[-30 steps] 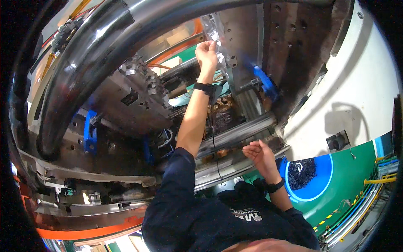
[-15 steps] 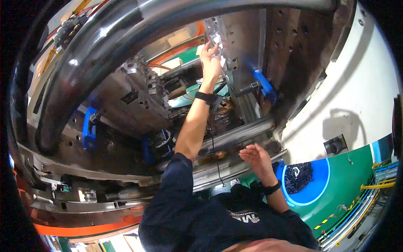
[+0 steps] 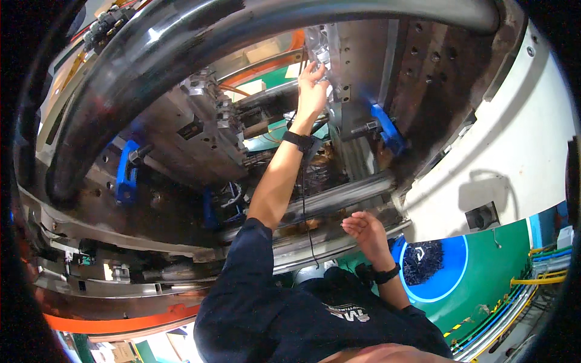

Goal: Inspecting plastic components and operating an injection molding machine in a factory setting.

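Note:
My left hand [image 3: 313, 92] reaches far up between the two steel blocks of a large machine. Its fingers are partly bent and spread, with the tips at the shiny, pale face [image 3: 318, 47] of the right-hand mold block [image 3: 360, 60]. Whether the fingertips touch that face I cannot tell, and no held thing shows. Lower down and to the right, my right hand [image 3: 368, 232] hovers near a steel bar [image 3: 345, 196], its fingers loosely extended and close together, with nothing seen in it. A dark band is on each wrist.
A thick black hose [image 3: 151, 63] arches across the top. Blue clamps [image 3: 387, 128] stick out from the right block, and another blue clamp [image 3: 127, 172] sits at left. On the green floor at right stands a blue tub [image 3: 451, 269] with dark scraps. A white panel [image 3: 448, 196] borders the opening.
The view has shifted slightly. My left hand is still up at the mold face, its fingers a little farther right. My right hand keeps nearly the same pose.

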`<state>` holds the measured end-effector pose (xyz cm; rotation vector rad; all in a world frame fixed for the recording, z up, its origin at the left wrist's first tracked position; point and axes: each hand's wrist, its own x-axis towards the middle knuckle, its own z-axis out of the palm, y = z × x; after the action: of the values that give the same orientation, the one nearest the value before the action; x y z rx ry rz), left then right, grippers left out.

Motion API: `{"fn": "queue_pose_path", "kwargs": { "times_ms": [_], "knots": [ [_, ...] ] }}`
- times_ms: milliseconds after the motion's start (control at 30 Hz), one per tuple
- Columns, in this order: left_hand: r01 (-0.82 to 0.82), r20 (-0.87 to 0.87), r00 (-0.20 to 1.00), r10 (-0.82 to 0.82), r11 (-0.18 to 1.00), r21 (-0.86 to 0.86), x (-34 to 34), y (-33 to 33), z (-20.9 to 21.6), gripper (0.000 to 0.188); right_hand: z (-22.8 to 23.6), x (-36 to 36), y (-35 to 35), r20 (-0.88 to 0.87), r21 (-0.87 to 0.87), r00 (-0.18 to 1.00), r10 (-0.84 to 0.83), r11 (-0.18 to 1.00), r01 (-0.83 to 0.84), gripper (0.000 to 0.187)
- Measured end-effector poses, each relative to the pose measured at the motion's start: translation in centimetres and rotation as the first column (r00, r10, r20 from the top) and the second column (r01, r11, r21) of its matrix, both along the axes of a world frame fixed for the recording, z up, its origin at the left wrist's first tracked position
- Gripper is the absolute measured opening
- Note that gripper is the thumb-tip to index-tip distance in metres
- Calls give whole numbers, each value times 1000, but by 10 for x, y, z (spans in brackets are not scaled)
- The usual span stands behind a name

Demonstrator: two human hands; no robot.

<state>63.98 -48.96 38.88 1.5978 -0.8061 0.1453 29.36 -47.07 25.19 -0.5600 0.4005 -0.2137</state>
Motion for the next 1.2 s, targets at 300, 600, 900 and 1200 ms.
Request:
{"fn": "queue_pose_path", "kwargs": {
  "times_ms": [300, 600, 900, 1200],
  "knots": [
    [-212, 236, 945, 226, 974, -83, -7, 13, 16, 38, 0, -3, 0, -16, -47, 1000, -12, 999, 12, 27],
    [-171, 260, 940, 219, 966, -196, -26, 9, 80, 41, -6, -7, -1, -19, -85, 1000, 7, 996, -9, 27],
    [-176, 323, 924, 204, 978, -116, -4, -3, 69, 42, 0, -14, 2, -19, -116, 999, -26, 993, 24, 26],
    [-170, 369, 912, 177, 984, -50, -4, 8, 81, 40, 2, -11, 4, -34, -107, 999, -14, 994, 10, 26]
  ]
}}
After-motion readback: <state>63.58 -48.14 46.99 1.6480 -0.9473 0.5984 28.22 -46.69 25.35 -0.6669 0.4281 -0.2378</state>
